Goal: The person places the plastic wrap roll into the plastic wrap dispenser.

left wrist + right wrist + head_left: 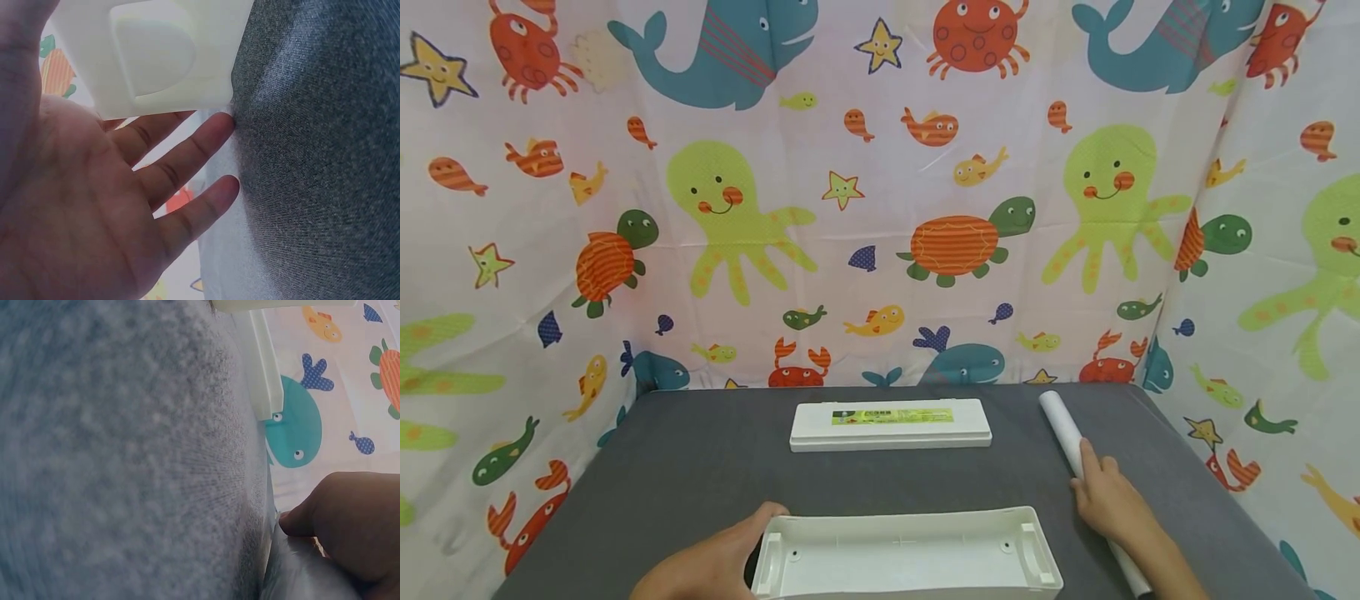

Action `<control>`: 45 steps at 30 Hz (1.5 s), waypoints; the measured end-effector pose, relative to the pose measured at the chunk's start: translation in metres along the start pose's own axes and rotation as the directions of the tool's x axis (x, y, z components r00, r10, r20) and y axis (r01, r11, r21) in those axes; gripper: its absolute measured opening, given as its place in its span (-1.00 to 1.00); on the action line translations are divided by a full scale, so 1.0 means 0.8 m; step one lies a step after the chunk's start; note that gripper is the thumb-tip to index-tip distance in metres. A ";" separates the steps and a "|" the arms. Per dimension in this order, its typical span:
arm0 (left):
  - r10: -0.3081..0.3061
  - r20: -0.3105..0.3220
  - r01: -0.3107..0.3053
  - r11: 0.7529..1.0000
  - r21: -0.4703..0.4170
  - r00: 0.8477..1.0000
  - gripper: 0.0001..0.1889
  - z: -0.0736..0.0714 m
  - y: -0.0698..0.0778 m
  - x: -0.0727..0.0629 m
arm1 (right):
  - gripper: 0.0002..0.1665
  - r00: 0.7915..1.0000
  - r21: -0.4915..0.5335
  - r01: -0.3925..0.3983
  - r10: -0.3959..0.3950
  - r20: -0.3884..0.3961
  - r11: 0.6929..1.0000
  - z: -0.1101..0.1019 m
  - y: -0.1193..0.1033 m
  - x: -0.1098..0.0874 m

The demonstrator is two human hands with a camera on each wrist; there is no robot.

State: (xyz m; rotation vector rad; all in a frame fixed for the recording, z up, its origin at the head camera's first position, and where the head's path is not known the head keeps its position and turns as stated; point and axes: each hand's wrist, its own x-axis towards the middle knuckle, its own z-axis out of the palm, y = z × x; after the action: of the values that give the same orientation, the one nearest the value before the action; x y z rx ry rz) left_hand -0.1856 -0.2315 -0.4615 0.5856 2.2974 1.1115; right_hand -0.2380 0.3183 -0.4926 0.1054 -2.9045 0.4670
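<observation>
A long, open-topped white plastic box point(902, 550) stands at the front of the table, with slotted holders at both inner ends. My left hand point(718, 554) holds its left end, a digit over the far corner of the rim. In the left wrist view, fingers point(181, 165) reach down beside the box's end wall point(156, 56), which has a half-round recess. On the right, my right hand point(1112, 496) grips a white roll of plastic film point(1060, 425), lying slantwise. The right wrist view shows the thumb point(297, 522) on its shiny surface; the other fingers are mostly hidden.
A white lid point(891, 437) with a yellow-green label lies farther back on the grey tabletop point(700, 467). A curtain point(880, 233) printed with sea animals hangs behind and along both sides of the table.
</observation>
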 end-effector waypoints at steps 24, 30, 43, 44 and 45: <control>-0.007 0.011 0.008 0.998 -0.054 1.000 0.05 0.002 0.007 -0.002 | -0.16 0.999 0.037 -0.044 0.045 -0.005 0.998 -0.014 -0.008 0.000; 0.005 0.019 -0.004 0.998 -0.062 1.000 0.05 0.001 0.005 -0.001 | -0.16 0.999 0.041 -0.039 0.040 -0.023 0.998 -0.014 -0.011 -0.002; 0.009 0.014 -0.008 0.999 -0.034 1.000 0.06 0.001 0.006 -0.001 | -0.19 0.992 0.046 -0.002 0.008 -0.126 0.999 -0.015 -0.015 -0.004; 0.010 0.014 -0.009 0.999 -0.034 1.000 0.07 0.001 0.005 -0.001 | -0.19 0.992 0.046 0.000 0.006 -0.129 0.999 -0.016 -0.015 -0.004; 0.010 0.014 -0.010 0.999 -0.037 1.000 0.07 0.001 0.005 -0.001 | -0.19 0.991 0.047 0.000 0.006 -0.131 0.999 -0.016 -0.015 -0.004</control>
State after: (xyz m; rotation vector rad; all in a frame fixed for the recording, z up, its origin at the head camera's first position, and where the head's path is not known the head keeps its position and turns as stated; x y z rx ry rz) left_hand -0.1839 -0.2291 -0.4583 0.5897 2.2593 1.1480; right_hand -0.2314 0.3109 -0.4775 0.0737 -2.7664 0.5217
